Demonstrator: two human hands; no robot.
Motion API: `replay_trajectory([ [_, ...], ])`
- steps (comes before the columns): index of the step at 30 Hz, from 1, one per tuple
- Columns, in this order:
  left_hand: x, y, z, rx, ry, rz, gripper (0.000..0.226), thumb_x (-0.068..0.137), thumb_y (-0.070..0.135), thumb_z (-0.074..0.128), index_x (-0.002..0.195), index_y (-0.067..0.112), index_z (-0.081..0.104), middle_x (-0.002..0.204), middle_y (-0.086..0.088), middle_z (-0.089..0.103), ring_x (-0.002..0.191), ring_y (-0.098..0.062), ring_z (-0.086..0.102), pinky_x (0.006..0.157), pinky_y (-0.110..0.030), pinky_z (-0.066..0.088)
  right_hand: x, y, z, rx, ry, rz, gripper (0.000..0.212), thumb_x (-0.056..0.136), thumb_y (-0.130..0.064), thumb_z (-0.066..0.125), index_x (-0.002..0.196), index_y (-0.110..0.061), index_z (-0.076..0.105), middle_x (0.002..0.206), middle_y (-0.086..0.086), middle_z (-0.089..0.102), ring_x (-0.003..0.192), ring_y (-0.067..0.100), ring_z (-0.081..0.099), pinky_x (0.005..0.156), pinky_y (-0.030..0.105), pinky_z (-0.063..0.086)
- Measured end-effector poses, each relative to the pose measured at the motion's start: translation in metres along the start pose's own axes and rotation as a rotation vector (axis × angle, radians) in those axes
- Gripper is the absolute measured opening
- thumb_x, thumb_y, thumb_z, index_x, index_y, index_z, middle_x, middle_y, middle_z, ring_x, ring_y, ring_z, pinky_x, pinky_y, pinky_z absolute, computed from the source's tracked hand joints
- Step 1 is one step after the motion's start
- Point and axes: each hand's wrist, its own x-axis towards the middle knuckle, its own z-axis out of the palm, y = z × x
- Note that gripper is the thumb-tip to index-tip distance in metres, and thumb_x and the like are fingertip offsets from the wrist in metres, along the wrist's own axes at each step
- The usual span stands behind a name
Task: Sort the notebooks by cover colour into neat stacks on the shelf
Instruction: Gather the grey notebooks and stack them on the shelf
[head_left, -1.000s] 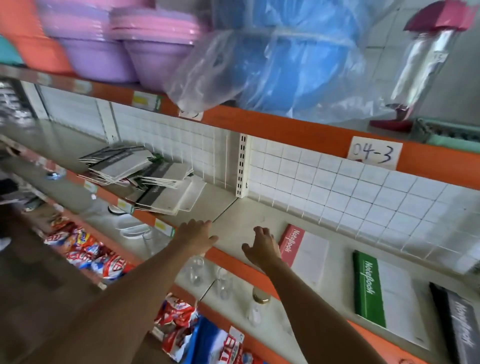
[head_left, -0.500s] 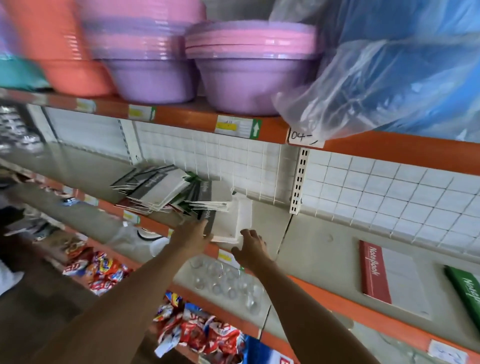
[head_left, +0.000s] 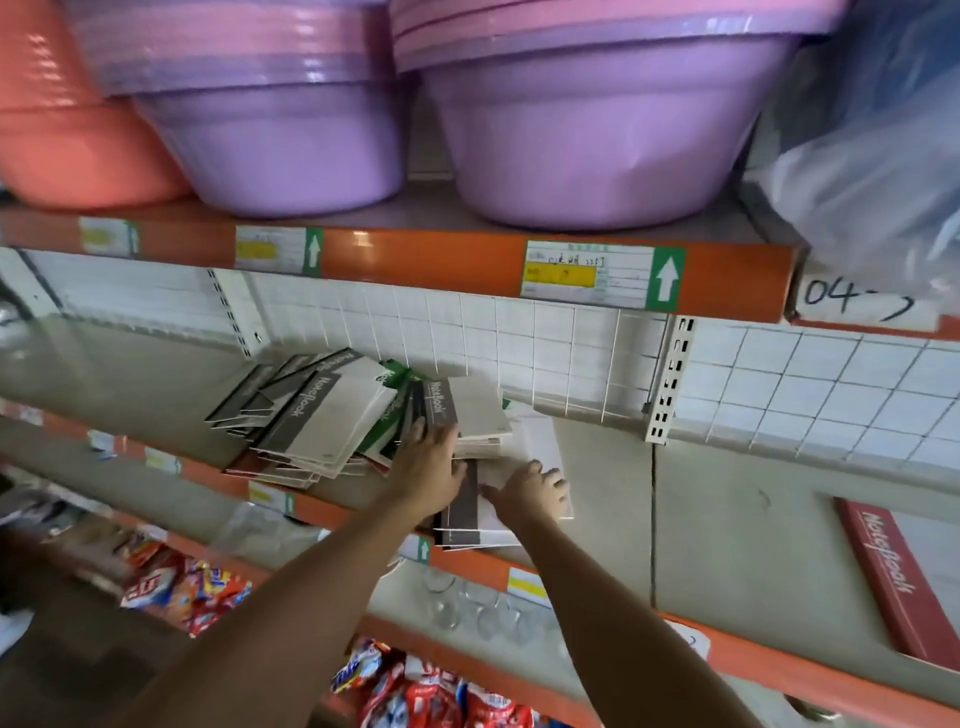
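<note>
On the middle shelf, a loose heap of notebooks lay fanned against the white wire grid backing. Several covers carried the word "NoteBook" on a dark spine band; green-banded covers showed between the grey ones. A red notebook, also lettered "NoteBook", lay flat and well apart at the right end of the same shelf. The orange rail of the upper shelf bore price tags with yellow fields and green panels with white up-arrows; a handwritten label read "04-", the remainder unreadable.

The left hand rested palm-down on the right edge of the heap, fingers extended and spread over a grey-banded cover. The right hand lay just beside it on a dark-banded notebook at the shelf's front edge, fingers curled over the pale cover; whether they gripped it could not be determined. Both forearms reached up and forward from below.

Purple basins and an orange basin stood on the upper shelf. Snack packets lay below.
</note>
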Motion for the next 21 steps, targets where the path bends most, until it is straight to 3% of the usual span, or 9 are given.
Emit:
replay_trajectory([
  [2,0.020,-0.011,0.009,-0.009,-0.038,-0.004,0.067,0.098,0.042,0.050,0.154,0.018,0.022,0.159,-0.011,0.031,0.147,-0.038,0.021,0.120,-0.050,0.022,0.019,0.000,-0.004,0.075,-0.026,0.082,0.086,0.075,-0.065,0.072,0.132,-0.009,0.042,0.135,0.017,0.049,0.127,0.033,0.047,0.104,0.039,0.039],
  [4,0.032,-0.018,0.020,-0.009,-0.059,-0.004,0.062,0.100,0.050,0.040,0.151,0.017,0.029,0.154,-0.010,0.037,0.144,-0.033,0.029,0.118,-0.048,0.026,0.036,0.007,-0.011,0.178,-0.054,0.099,0.081,0.070,-0.059,0.080,0.126,-0.009,0.047,0.126,0.014,0.060,0.118,0.032,0.057,0.095,0.038,0.048],
  [7,0.036,-0.019,0.039,0.011,0.036,0.036,0.064,0.097,0.060,0.021,0.125,0.016,0.056,0.123,-0.007,0.056,0.118,-0.030,0.051,0.100,-0.045,0.043,0.046,0.016,-0.016,0.236,-0.063,0.130,0.084,0.065,-0.055,0.085,0.124,-0.008,0.047,0.123,0.013,0.064,0.115,0.031,0.061,0.091,0.036,0.050],
  [9,0.036,-0.022,0.049,0.010,0.149,0.077,0.068,0.099,0.059,0.009,0.103,0.016,0.062,0.100,-0.003,0.059,0.095,-0.029,0.057,0.084,-0.042,0.045,0.048,0.016,-0.017,0.223,-0.053,0.154,0.089,0.063,-0.057,0.086,0.126,-0.008,0.046,0.125,0.013,0.063,0.117,0.032,0.059,0.092,0.036,0.049],
  [11,0.038,-0.026,0.051,-0.023,0.238,0.053,0.056,0.103,0.051,0.019,0.092,0.015,0.061,0.092,-0.003,0.060,0.085,-0.032,0.058,0.076,-0.042,0.044,0.051,0.016,-0.016,0.226,-0.040,0.176,0.093,0.063,-0.057,0.086,0.129,-0.007,0.044,0.127,0.013,0.061,0.119,0.032,0.058,0.094,0.037,0.048],
  [14,0.040,-0.025,0.039,-0.127,0.207,-0.102,0.038,0.094,0.047,0.055,0.101,0.010,0.061,0.107,-0.012,0.062,0.100,-0.038,0.056,0.078,-0.045,0.048,0.050,0.019,-0.012,0.273,0.077,0.232,0.079,0.073,-0.051,0.081,0.126,-0.006,0.042,0.125,0.015,0.062,0.117,0.034,0.059,0.095,0.040,0.049],
  [18,0.048,-0.024,0.027,-0.187,0.046,-0.276,0.069,0.086,0.060,0.062,0.133,0.012,0.046,0.142,-0.019,0.042,0.131,-0.036,0.037,0.107,-0.046,0.033,0.036,0.016,-0.001,0.297,0.223,0.276,0.065,0.081,-0.048,0.073,0.120,-0.007,0.039,0.119,0.017,0.065,0.110,0.037,0.062,0.088,0.041,0.050],
  [21,0.059,-0.024,0.016,-0.134,-0.071,-0.333,0.097,0.079,0.067,0.065,0.148,0.008,0.030,0.149,-0.020,0.036,0.136,-0.035,0.034,0.110,-0.046,0.030,0.033,0.012,-0.003,0.333,0.193,0.299,0.071,0.076,-0.050,0.076,0.119,-0.006,0.042,0.115,0.015,0.065,0.103,0.034,0.065,0.086,0.040,0.053],
])
